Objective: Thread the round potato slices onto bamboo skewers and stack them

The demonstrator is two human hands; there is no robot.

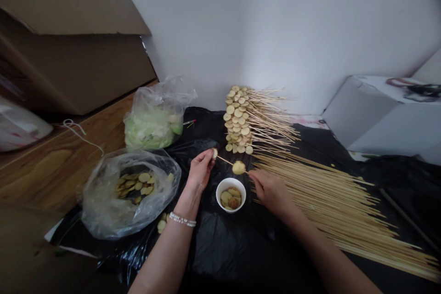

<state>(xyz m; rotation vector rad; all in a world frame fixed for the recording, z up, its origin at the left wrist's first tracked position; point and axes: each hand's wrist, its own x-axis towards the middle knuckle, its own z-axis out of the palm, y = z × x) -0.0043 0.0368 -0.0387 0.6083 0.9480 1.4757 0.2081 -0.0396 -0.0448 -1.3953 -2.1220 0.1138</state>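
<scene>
At far left, a cardboard box sits on the wooden table, well away from the food. Nearer, a clear bag of potato slices lies on the black plastic sheet. Its mouth is turned toward the person, seemingly to keep the slices within easy reach of the left side. Behind it, a second bag holds pale green leaves.

At centre, the person's left hand, a beaded bracelet at the wrist, pinches a potato slice between its fingertips. It holds the slice right at the far-left tip of a thin wooden skewer. A second slice already sits further along the stick, just above a small white bowl of more slices. The bowl stands between the two wrists, where either hand could dip in.

The right hand is closed on the skewer's other end, thumb against fingers, holding it level and pointed toward the left hand.

Beyond the hands, loaded skewers are stacked with their potato ends together at the left and their sticks fanning to the right. This apparently keeps the food on the sheet and the handles free. To the right, a broad bed of bare sticks lies just beside the right hand, and a white box sits at the far right.
</scene>
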